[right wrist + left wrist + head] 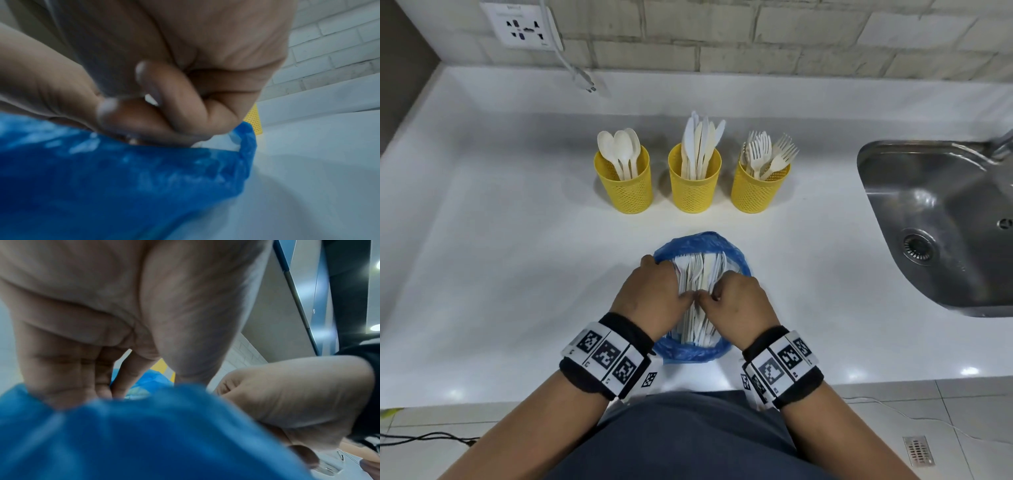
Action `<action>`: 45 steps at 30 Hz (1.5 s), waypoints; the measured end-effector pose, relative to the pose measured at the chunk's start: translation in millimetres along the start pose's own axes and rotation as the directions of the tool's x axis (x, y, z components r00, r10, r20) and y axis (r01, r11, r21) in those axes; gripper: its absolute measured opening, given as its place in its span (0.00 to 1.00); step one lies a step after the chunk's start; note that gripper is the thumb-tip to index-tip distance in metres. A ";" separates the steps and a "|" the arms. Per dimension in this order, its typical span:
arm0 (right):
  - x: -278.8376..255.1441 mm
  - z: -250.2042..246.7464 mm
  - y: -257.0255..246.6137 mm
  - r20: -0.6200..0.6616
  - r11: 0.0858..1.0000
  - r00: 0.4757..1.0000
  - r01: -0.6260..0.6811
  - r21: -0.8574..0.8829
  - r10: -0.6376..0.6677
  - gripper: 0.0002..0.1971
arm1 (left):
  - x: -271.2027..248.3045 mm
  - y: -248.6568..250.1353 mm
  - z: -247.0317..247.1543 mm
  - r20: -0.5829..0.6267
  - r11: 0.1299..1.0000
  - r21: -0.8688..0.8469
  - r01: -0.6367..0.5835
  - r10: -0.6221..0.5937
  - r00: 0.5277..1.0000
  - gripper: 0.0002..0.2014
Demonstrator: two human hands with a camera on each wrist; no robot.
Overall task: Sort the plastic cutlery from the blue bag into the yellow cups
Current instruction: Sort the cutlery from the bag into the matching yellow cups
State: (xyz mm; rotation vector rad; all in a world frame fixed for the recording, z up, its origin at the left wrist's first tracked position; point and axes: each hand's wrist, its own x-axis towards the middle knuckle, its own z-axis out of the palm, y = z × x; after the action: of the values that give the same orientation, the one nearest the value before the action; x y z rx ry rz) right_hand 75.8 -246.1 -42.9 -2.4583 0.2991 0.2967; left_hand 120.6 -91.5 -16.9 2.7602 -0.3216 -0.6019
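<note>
Cutlery [700, 274] under both hands, inside blue bag [690, 353]

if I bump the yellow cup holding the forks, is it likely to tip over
Possibly. The yellow fork cup looks like light perforated plastic, narrower at its base than its rim, and its forks rise well above the rim and fan rightward, so it seems top-heavy. A light nudge would probably just slide it on the smooth white counter.

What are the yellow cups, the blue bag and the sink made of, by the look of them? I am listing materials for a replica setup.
Yellow cups: likely rigid plastic, matte, with walls pierced by a fine mesh of holes. Blue bag: thin plastic film, crinkled, slightly glossy and translucent. Sink: apparently stainless steel, going by its silvery brushed surface with bright reflections.
</note>
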 end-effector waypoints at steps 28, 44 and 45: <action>13.8 -11.3 -6.4 0.071 0.930 0.989 -0.146 0.338 0.130 0.14 | 10.2 -0.2 -7.8 0.012 0.941 -0.339 0.027 -0.024 1.000 0.23; 12.3 -10.0 -4.5 0.054 0.983 0.994 -0.103 0.153 0.095 0.21 | 13.7 -3.2 1.2 -0.048 0.929 -0.370 0.031 -0.053 0.997 0.11; 11.8 -8.7 -4.8 0.068 0.989 0.993 -0.104 0.105 0.097 0.23 | 13.9 -3.4 2.3 -0.042 0.930 -0.365 0.036 -0.055 0.998 0.16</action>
State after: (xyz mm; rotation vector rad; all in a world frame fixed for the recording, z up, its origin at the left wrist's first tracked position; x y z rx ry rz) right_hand 89.6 -249.4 -36.8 -2.3263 0.4028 0.3901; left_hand 132.4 -92.7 -25.1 2.4246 -0.1184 -0.5383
